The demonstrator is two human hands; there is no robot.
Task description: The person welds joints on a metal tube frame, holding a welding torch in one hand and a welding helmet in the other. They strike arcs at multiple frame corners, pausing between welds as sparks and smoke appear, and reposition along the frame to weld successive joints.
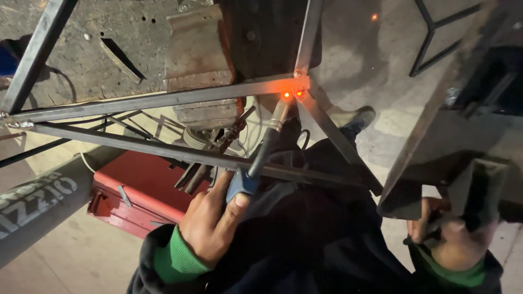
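Note:
My left hand (210, 223), in a dark sleeve with a green cuff, grips a welding torch (265, 149) by its blue trigger handle. The torch tip touches a glowing orange joint (289, 93) where several bars of a steel angle frame (163, 99) meet. At the lower right, my right hand (436, 239) holds the handle of a dark hand-held welding shield (463, 125), raised beside the frame. Part of that hand is hidden behind the shield.
A bench vise (199, 60) on a scarred metal worktop clamps the frame. Below it sit a red metal box (141, 190) and a grey cylinder (38, 207). My shoe (357, 118) stands on the concrete floor. Another bar frame (436, 32) lies at the top right.

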